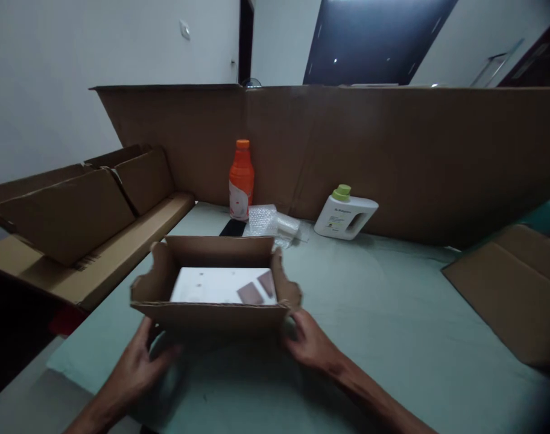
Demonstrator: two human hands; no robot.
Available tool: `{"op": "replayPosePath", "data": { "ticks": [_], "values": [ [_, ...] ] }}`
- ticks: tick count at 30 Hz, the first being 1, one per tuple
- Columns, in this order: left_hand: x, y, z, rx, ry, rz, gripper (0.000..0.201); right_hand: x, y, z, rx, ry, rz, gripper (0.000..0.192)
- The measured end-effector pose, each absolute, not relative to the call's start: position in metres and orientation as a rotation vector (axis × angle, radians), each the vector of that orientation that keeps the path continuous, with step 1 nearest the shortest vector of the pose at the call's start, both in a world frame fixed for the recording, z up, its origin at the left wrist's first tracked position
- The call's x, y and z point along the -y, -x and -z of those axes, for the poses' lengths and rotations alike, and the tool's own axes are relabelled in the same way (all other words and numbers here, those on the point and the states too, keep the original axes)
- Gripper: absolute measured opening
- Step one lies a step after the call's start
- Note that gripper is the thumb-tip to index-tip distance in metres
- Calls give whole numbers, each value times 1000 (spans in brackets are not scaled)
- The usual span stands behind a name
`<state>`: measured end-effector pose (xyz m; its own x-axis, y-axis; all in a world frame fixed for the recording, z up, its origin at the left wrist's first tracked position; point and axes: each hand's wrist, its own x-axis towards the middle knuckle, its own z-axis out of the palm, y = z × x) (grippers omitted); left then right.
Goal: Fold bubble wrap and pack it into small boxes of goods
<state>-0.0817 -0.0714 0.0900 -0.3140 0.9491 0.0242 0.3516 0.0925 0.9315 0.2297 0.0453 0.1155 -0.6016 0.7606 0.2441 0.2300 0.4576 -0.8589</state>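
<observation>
flanking open box [214, 313], orange bottle [241, 179], white jug [345, 217], bubble wrap [270, 222] behind

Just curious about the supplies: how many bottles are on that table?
2: a tall orange plastic bottle by the cardboard wall, and a white green-capped jug-shaped bottle to its right. Others may be hidden.

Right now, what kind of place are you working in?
Probably a room at home used for packing: flattened brown cardboard sheets wall in a green-covered table, both hands hold a small open cardboard box, with clear bubble wrap behind.
</observation>
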Motion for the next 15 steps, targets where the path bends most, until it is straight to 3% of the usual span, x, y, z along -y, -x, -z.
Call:
{"op": "replayPosePath", "data": {
  "ticks": [4, 8, 15],
  "values": [
    [47, 41, -90, -1611, -1563, -1057, 67, -50, -305, -120, 2042, 1042, -1155, 46],
    [32, 27, -68, -1714, -1740, -1017, 60, -82, -362, -133, 2101, 1138, -1234, 48],
    [52, 42, -19, -1975, -1782, -823, 47, -219, -310, -139, 1957, 1234, -581, 43]
  ]
}}
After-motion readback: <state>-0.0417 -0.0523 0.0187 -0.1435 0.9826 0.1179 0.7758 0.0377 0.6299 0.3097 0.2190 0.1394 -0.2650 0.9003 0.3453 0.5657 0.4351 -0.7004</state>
